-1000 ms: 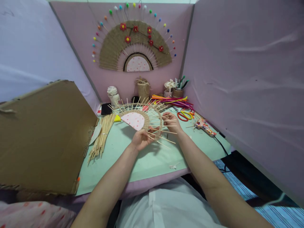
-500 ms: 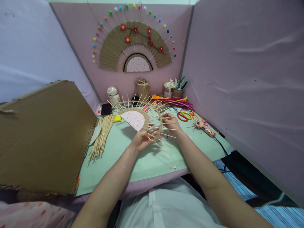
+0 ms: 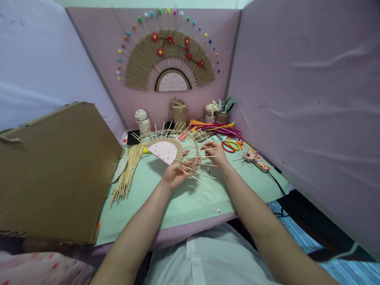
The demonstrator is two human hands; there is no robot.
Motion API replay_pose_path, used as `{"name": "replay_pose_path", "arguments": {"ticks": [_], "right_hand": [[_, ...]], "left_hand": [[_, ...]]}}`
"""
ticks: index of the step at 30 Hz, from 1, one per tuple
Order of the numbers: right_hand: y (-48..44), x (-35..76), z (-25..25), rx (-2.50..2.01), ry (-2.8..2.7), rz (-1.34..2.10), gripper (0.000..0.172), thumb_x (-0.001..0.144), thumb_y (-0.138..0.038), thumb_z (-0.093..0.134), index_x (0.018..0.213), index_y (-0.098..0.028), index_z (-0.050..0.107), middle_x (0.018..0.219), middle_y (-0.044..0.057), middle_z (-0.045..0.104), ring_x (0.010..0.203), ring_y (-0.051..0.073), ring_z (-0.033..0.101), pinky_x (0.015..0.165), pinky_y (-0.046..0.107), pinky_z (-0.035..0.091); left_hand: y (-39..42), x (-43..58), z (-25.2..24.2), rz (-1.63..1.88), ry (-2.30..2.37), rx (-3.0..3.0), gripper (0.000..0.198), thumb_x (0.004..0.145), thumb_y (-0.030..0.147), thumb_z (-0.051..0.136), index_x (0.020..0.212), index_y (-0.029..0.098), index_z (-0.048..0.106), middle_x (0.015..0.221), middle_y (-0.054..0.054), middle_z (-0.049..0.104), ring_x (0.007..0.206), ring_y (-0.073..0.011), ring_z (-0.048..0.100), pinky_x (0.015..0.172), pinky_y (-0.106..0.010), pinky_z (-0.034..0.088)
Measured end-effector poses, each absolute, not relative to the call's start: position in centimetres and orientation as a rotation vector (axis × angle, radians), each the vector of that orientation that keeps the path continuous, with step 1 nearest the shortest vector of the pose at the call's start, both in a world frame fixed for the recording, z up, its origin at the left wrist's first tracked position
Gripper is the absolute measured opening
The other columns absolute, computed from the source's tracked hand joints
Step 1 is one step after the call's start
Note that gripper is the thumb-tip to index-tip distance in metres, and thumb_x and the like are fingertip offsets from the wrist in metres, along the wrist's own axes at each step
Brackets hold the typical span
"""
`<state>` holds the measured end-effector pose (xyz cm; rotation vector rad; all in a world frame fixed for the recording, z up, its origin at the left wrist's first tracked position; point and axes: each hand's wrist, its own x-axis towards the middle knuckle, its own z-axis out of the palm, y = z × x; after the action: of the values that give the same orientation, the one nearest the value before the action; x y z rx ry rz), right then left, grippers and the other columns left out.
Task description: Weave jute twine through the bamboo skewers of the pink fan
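My left hand (image 3: 175,175) grips the lower right part of a half-round fan frame (image 3: 179,154), its thumb over the woven inner band and its fingers under the sticks. Thin wooden sticks radiate from a pink dotted half-disc (image 3: 164,152), and a narrow ring of twine (image 3: 196,149) crosses them further out. Just right of that ring, my right hand (image 3: 216,152) is closed in a pinch among the stick ends. It seems to hold a strand of twine, too thin to follow clearly.
A bundle of sticks (image 3: 128,174) lies left, beside a cardboard sheet (image 3: 56,174). Behind are a bottle (image 3: 143,122), a twine spool (image 3: 179,114) and pipe cleaners (image 3: 213,127). Scissors (image 3: 231,146) and a glue gun (image 3: 255,160) lie right. A finished fan (image 3: 170,49) hangs on the wall.
The fan frame has shifted slightly left and down with my left hand. My right hand has moved a little away from the outer ring, its fingers still pinched.
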<state>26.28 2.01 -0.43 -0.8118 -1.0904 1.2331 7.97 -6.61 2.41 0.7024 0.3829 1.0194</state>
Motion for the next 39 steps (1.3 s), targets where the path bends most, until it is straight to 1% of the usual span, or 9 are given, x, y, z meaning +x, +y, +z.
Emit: {"name": "replay_pose_path", "arguments": {"ticks": [4, 10, 14, 17, 21, 26, 32, 36, 39], "right_hand": [[2.1, 26.5, -0.4, -0.830, -1.076, 1.210, 0.028, 0.060, -0.034, 0.073, 0.076, -0.019, 0.056, 0.065, -0.002, 0.063, 0.044, 0.006, 0.041, 0.043, 0.021, 0.029], [2.2, 26.8, -0.1, -0.772, -1.012, 1.205, 0.024, 0.060, -0.030, 0.072, 0.075, -0.020, 0.056, 0.062, -0.005, 0.057, 0.048, 0.006, 0.044, 0.046, 0.020, 0.031], [2.3, 26.8, -0.2, -0.777, -1.014, 1.189, 0.024, 0.059, -0.029, 0.072, 0.075, -0.020, 0.056, 0.061, -0.005, 0.056, 0.049, 0.007, 0.045, 0.047, 0.020, 0.032], [2.2, 26.8, -0.1, -0.772, -1.031, 1.194, 0.025, 0.060, -0.030, 0.073, 0.076, -0.020, 0.056, 0.062, -0.004, 0.058, 0.047, 0.006, 0.043, 0.046, 0.020, 0.031], [1.9, 26.9, 0.3, -0.741, -0.983, 1.275, 0.029, 0.059, -0.030, 0.074, 0.078, -0.021, 0.055, 0.064, -0.003, 0.060, 0.049, 0.007, 0.046, 0.045, 0.019, 0.031], [1.8, 27.2, 0.8, -0.746, -0.893, 1.307, 0.030, 0.055, -0.024, 0.075, 0.077, -0.020, 0.054, 0.061, -0.003, 0.059, 0.051, 0.007, 0.048, 0.043, 0.017, 0.031], [1.7, 27.7, 0.7, -0.811, -0.828, 1.393, 0.033, 0.055, -0.024, 0.075, 0.079, -0.020, 0.052, 0.064, -0.002, 0.063, 0.044, 0.004, 0.042, 0.040, 0.015, 0.029], [1.8, 28.1, 0.7, -0.818, -0.795, 1.435, 0.036, 0.054, -0.025, 0.077, 0.077, -0.019, 0.050, 0.069, -0.001, 0.065, 0.045, 0.003, 0.044, 0.040, 0.014, 0.032], [1.8, 28.3, 0.7, -0.840, -0.817, 1.422, 0.037, 0.054, -0.028, 0.077, 0.076, -0.020, 0.049, 0.073, 0.000, 0.067, 0.043, 0.003, 0.042, 0.038, 0.016, 0.030]], "left_hand": [[-6.5, 7.8, 2.4, 1.040, 0.396, 0.687, 0.086, 0.057, -0.006, 0.041, 0.138, 0.021, 0.034, 0.118, -0.012, 0.064, 0.108, -0.0240, 0.061, 0.093, -0.041, 0.043], [-6.2, 7.6, 2.2, 1.086, 0.406, 0.675, 0.084, 0.057, -0.007, 0.041, 0.137, 0.021, 0.036, 0.113, -0.011, 0.065, 0.106, -0.0228, 0.062, 0.090, -0.038, 0.045], [-6.3, 7.4, 2.4, 1.077, 0.401, 0.678, 0.084, 0.057, -0.006, 0.041, 0.137, 0.021, 0.037, 0.113, -0.011, 0.066, 0.107, -0.0232, 0.061, 0.088, -0.037, 0.046], [-6.4, 7.3, 2.5, 1.042, 0.388, 0.688, 0.084, 0.057, -0.004, 0.042, 0.137, 0.021, 0.036, 0.112, -0.012, 0.066, 0.107, -0.0244, 0.061, 0.086, -0.036, 0.047], [-6.3, 7.2, 2.3, 0.970, 0.411, 0.715, 0.085, 0.058, -0.005, 0.042, 0.138, 0.022, 0.034, 0.112, -0.012, 0.066, 0.108, -0.0259, 0.061, 0.084, -0.037, 0.048], [-6.0, 7.1, 1.9, 0.958, 0.423, 0.698, 0.082, 0.058, -0.005, 0.043, 0.136, 0.021, 0.037, 0.113, -0.012, 0.066, 0.107, -0.0258, 0.061, 0.085, -0.038, 0.047], [-6.0, 7.3, 2.3, 1.026, 0.453, 0.685, 0.082, 0.057, -0.006, 0.041, 0.135, 0.020, 0.038, 0.110, -0.012, 0.066, 0.104, -0.0241, 0.063, 0.086, -0.037, 0.048], [-5.8, 7.3, 2.2, 1.062, 0.488, 0.697, 0.082, 0.056, -0.006, 0.041, 0.134, 0.019, 0.039, 0.107, -0.012, 0.067, 0.103, -0.0242, 0.063, 0.087, -0.036, 0.048], [-5.7, 7.4, 2.0, 1.067, 0.514, 0.709, 0.081, 0.056, -0.006, 0.042, 0.133, 0.017, 0.040, 0.107, -0.013, 0.067, 0.103, -0.0253, 0.064, 0.087, -0.037, 0.048]]}}
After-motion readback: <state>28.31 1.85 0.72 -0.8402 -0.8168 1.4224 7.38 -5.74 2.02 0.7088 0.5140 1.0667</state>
